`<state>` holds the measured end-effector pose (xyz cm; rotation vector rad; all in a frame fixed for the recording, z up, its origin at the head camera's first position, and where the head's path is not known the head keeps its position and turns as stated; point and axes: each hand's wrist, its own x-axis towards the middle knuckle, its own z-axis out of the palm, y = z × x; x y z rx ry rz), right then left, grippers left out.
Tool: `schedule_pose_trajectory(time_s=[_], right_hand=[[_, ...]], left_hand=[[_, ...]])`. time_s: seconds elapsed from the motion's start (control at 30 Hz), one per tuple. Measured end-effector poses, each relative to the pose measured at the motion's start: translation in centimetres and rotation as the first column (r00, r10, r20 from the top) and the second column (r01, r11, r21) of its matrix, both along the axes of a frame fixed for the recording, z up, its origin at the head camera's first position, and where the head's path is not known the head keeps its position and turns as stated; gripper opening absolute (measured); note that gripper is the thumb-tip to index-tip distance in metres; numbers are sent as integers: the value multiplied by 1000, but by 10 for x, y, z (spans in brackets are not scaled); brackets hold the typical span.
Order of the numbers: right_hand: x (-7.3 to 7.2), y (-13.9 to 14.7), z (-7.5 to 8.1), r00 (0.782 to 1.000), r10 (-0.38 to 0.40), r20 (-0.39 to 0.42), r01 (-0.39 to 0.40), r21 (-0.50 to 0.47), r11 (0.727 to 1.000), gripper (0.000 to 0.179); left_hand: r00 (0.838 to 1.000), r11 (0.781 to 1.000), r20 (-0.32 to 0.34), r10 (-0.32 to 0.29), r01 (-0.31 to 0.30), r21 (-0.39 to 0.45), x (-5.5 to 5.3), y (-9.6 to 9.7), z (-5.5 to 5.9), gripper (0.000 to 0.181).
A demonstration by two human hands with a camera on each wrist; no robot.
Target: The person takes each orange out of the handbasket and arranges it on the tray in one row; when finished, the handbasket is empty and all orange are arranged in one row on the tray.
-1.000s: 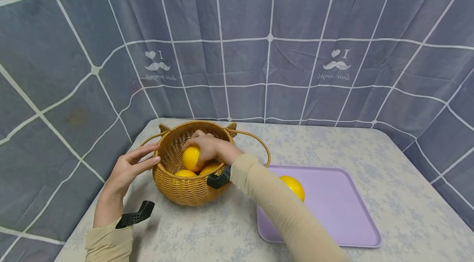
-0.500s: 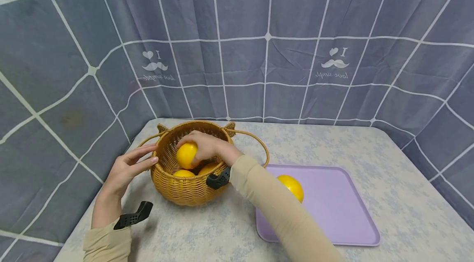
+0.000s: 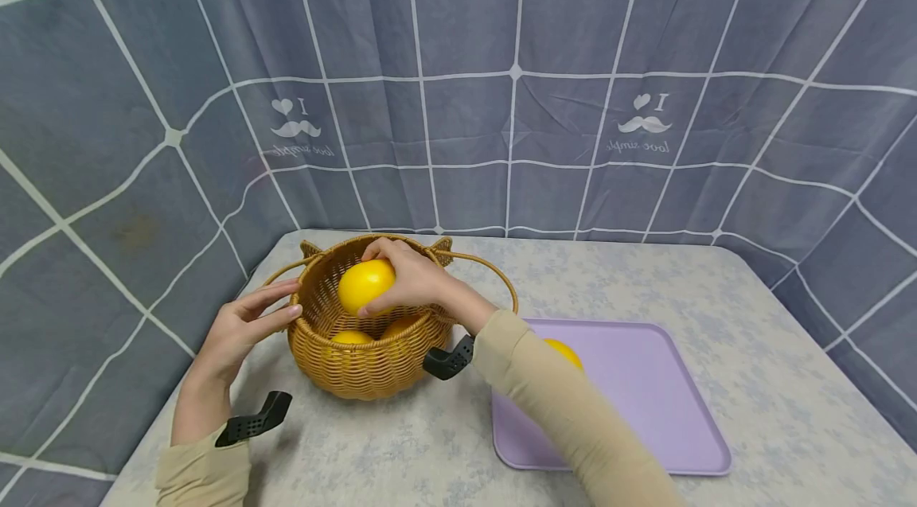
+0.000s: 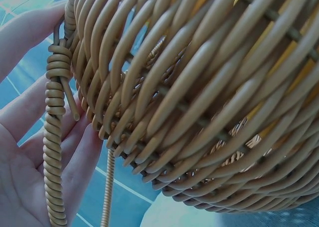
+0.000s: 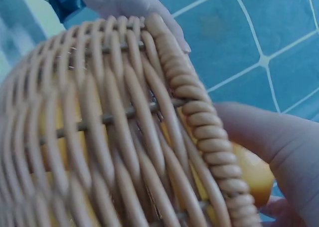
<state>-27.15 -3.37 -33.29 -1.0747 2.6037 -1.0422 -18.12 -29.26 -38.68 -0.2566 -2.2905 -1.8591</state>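
Note:
In the head view my right hand grips a round yellow-orange orange, its thumb below and fingers over the far side, at the mouth of a brown wicker basket. Two more oranges lie in the basket under it. My left hand rests its fairly straight fingers against the basket's left rim; the left wrist view shows those fingers touching the weave beside the twisted handle. Through the basket wall, the right wrist view shows part of the held orange near my thumb.
A lilac tray lies right of the basket, bearing an orange partly hidden by my right sleeve. The basket's right handle sticks out beneath and behind my right forearm. A grey-blue checked curtain hangs behind the pale patterned table.
My right hand has lifted the orange from low in the basket up toward its rim. My left hand stays at the basket's left rim.

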Motion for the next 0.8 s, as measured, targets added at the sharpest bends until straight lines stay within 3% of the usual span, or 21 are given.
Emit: schedule_pose_trajectory(time_s=[0.17, 0.37, 0.6, 0.8], right_hand=[[12, 14, 5, 998, -55, -14, 54, -64, 996, 76], [25, 37, 12, 994, -92, 54, 100, -156, 983, 77], [36, 68, 15, 983, -152, 105, 175, -257, 950, 72], [46, 96, 11, 968, -234, 88, 249, -297, 922, 73]], left_hand=[[1000, 1000, -7, -10, 10, 10, -1, 0, 0, 41], [1000, 1000, -9, -5, 5, 16, 0, 0, -1, 41], [1000, 1000, -18, -12, 12, 27, -2, 0, -2, 39], [1000, 1000, -13, -8, 9, 30, -2, 0, -1, 40]])
